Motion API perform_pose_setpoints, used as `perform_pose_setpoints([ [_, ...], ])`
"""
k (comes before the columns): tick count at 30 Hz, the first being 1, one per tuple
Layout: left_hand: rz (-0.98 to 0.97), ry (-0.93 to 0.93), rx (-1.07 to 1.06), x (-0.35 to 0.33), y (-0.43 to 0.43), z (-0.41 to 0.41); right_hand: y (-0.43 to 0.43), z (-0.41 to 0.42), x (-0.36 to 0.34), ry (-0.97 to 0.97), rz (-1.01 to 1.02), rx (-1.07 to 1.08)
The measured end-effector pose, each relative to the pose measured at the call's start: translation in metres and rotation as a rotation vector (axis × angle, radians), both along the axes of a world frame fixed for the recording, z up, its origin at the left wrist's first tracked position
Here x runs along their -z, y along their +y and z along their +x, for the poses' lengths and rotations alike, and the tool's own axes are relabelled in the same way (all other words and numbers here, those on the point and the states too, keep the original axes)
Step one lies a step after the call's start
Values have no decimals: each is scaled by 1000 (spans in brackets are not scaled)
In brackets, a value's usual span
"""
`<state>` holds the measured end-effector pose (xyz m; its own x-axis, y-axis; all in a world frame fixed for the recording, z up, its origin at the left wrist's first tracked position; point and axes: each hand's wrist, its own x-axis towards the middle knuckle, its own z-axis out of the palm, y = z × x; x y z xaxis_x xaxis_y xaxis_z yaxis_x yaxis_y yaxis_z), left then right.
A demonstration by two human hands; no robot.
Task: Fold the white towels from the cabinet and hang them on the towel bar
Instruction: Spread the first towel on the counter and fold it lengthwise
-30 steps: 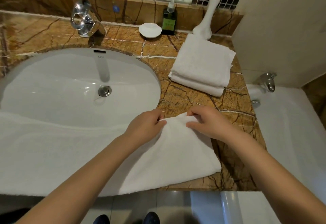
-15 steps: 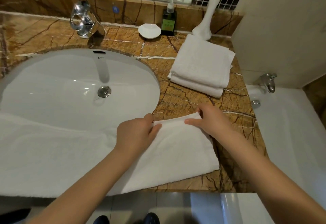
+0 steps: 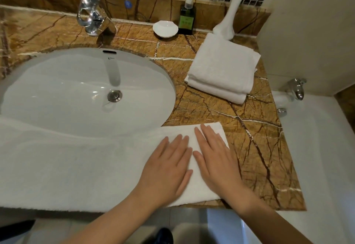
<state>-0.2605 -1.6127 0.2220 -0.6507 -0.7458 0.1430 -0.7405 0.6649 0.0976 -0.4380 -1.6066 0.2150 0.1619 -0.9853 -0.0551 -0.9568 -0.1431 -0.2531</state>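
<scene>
Though apart, folded stack [image 3: 221,67] beside sink [image 3: 57,90].

white towel [image 3: 76,167], brown veined countertop [image 3: 255,147]

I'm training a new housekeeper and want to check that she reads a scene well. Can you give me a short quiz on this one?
1. True or false: the left hand and the right hand both lie flat on the towel.
2. Where does the folded stack lie? A) in the tub B) on the counter C) on the floor
3. Fill in: between the dish and the vase stands a dark pump ____.
Key: 1 true; 2 B; 3 bottle.
</scene>
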Motion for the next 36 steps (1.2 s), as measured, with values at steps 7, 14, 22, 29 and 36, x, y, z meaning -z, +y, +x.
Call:
perform_pose_setpoints([
  [7,157,-141,94,8,28,-6,-8,-18,0,97,39,-71],
  [14,223,130,-19,-19,8,0,-3,-84,-5,176,104,-33],
  [22,295,24,-407,-6,2,125,8,-26,-22,7,56,-29],
  [29,312,-68,-468,4,30,142,31,2,-5,122,93,-102],
  [36,333,80,-402,-2,31,155,33,2,-13,77,131,-80],
])
